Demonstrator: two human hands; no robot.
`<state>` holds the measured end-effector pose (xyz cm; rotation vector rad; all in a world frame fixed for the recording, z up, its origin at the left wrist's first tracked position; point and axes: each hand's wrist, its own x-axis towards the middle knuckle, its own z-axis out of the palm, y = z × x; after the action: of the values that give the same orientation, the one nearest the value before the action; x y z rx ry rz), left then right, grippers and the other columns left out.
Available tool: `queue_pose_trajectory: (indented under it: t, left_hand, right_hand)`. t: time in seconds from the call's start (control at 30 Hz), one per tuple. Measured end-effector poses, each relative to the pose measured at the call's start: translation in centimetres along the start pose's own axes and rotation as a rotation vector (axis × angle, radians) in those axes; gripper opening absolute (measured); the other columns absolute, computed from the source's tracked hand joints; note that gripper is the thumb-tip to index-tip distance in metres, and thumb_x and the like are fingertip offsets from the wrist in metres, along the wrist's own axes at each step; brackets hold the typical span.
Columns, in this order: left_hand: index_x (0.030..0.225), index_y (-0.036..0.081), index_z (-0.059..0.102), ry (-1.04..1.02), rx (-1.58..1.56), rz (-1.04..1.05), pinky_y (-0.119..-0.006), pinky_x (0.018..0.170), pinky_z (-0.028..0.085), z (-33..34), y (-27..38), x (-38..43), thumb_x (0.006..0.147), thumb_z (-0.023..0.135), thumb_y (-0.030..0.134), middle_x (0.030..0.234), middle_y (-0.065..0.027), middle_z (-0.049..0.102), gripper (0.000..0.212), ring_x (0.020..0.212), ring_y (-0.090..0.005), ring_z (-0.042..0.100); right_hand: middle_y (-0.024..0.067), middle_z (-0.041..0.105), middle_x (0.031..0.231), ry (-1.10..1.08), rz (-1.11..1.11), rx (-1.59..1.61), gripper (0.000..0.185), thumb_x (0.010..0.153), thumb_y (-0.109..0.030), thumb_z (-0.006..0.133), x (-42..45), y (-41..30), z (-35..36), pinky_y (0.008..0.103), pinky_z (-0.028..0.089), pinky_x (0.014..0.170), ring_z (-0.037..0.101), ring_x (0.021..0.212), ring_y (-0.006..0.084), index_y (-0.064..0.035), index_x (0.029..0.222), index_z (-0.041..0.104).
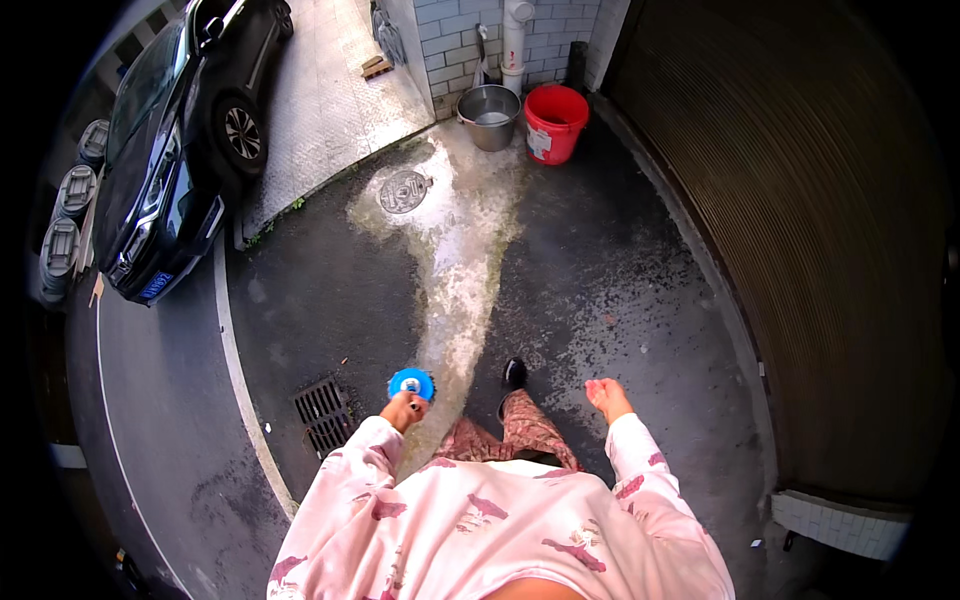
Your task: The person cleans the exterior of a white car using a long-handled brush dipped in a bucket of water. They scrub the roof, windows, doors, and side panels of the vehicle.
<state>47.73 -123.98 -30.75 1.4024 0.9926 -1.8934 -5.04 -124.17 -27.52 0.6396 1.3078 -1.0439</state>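
My left hand [406, 410] is closed around a round blue object [412, 385] with a pale centre; its exact kind cannot be told. It is held above the paving, right of a slotted drain grate [325, 417]. On the other side, my right hand [608, 398] is raised over the dark ground with its fingers curled, and nothing shows in it. One dark shoe [514, 373] and patterned trouser legs [534, 427] show between the hands.
Against a tiled wall [457, 45] stand a metal bucket [489, 118] and a red plastic bucket [556, 124], near a white pipe [514, 45]. A round manhole cover [405, 192] lies before them. A black car [180, 142] is parked at upper left; a ribbed shutter [810, 247] runs along the right.
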Motion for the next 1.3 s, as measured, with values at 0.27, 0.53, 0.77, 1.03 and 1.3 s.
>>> queue_pose_trajectory:
  t: [0.27, 0.53, 0.77, 1.03, 1.3]
  left_hand:
    - [0.058, 0.014, 0.029, 0.114, -0.289, 0.01, -0.022, 0.03, 0.027, 4.8, 5.4, -2.4, 0.083, 0.041, 0.015, 0.044, 0.0013, 0.031, 0.027, 0.033, -0.01, 0.032]
    - [0.059, 0.013, 0.03, 0.044, -0.388, 0.06, -0.022, 0.029, 0.027, 13.8, 11.1, -2.2, 0.084, 0.041, 0.014, 0.044, 0.0014, 0.031, 0.028, 0.032, -0.0101, 0.032]
    - [0.059, 0.012, 0.031, -0.031, -0.465, 0.027, -0.023, 0.029, 0.028, 23.9, 17.1, -0.3, 0.085, 0.042, 0.013, 0.044, 0.0014, 0.031, 0.028, 0.032, -0.0101, 0.031]
    - [0.064, 0.011, 0.035, -0.132, -0.526, -0.023, -0.02, 0.029, 0.025, 36.9, 22.1, -6.0, 0.09, 0.041, 0.018, 0.045, 0.0039, 0.033, 0.028, 0.034, -0.0064, 0.032]
    - [0.064, 0.012, 0.035, -0.23, -0.588, 0.198, -0.021, 0.029, 0.02, 41.8, 22.1, -9.2, 0.092, 0.041, 0.015, 0.047, 0.0051, 0.027, 0.028, 0.034, -0.0057, 0.023]
  right_hand:
    - [0.0142, 0.062, 0.081, -0.112, -0.007, -0.444, 0.013, 0.083, -0.009, 0.04, 3.6, -9.8, 15.5, 0.0378, 0.052, 0.061, 0.062, 0.073, 0.0274, -0.0011, 0.081, 0.05]
    - [0.017, 0.063, 0.085, -0.204, 0.011, -0.727, 0.017, 0.084, -0.009, 0.041, 7.8, -15.0, 37.9, 0.0362, 0.053, 0.061, 0.063, 0.074, 0.0271, 0.0021, 0.086, 0.054]
    - [0.0185, 0.063, 0.085, -0.017, 0.008, -1.077, 0.018, 0.085, -0.01, 0.041, 10.3, -19.9, 55.6, 0.0359, 0.054, 0.06, 0.065, 0.073, 0.027, 0.0022, 0.091, 0.053]
    - [0.0156, 0.064, 0.083, -0.097, -0.183, -1.404, 0.018, 0.086, -0.013, 0.044, 14.3, -21.5, 77.7, 0.0329, 0.053, 0.055, 0.064, 0.069, 0.0244, 0.0, 0.094, 0.053]
    - [-0.0006, 0.056, 0.072, -0.324, -0.307, -1.815, 0.017, 0.084, -0.027, 0.055, 25.5, -18.1, 90.5, 0.0263, 0.044, 0.046, 0.051, 0.054, 0.0083, -0.013, 0.095, 0.054]
